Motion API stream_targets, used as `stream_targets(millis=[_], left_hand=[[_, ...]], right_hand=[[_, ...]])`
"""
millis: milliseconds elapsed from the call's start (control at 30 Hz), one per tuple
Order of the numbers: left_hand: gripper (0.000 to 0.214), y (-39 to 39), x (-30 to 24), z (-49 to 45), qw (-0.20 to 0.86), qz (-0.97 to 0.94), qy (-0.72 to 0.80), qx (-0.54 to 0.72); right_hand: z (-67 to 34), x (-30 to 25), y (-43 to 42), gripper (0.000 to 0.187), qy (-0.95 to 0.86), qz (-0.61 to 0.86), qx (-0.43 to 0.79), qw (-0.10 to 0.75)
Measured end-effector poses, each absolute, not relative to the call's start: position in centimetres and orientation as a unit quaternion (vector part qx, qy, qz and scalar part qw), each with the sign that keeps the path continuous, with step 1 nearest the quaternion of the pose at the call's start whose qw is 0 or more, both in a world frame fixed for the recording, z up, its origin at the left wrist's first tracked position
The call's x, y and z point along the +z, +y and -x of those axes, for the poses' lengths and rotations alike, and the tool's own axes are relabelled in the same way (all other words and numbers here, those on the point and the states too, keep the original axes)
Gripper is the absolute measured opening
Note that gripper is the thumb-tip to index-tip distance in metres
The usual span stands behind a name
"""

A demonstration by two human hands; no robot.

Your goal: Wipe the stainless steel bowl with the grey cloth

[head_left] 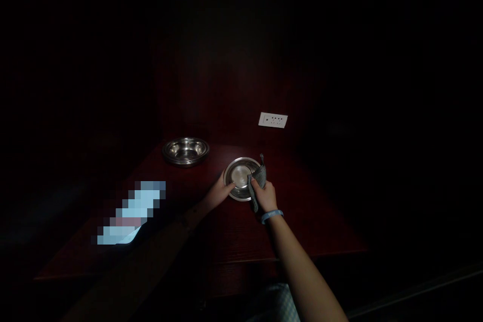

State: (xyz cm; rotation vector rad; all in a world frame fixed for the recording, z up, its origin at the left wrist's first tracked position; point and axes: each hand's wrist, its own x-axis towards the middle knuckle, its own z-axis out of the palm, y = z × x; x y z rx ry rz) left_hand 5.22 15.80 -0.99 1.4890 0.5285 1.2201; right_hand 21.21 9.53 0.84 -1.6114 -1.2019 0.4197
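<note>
A shiny metal bowl [240,176] is tilted toward me above the dark red table. My left hand [220,191] grips its left rim, the thumb over the inner edge and the other fingers hidden behind. On the bowl's right side my right hand [265,195] is closed on a grey cloth [258,179], which lies over the rim there. A blue band circles my right wrist. Farther back on the left, a stack of similar metal bowls [185,152] rests on the table.
The dark red table [302,221] ends in a front edge near me. A bright, pixelated flat object [132,216] lies at its left. A white wall socket panel [273,120] is on the red panel behind. The surroundings are very dark.
</note>
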Motion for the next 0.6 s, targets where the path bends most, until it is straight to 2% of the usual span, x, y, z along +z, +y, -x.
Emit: stream_targets(millis=[600], left_hand=[[0.061, 14.74, -0.22, -4.94, 0.546, -0.626, 0.261, 0.491]], right_hand=[[-21.12, 1.07, 9.44, 0.036, -0.498, 0.667, 0.182, 0.523]])
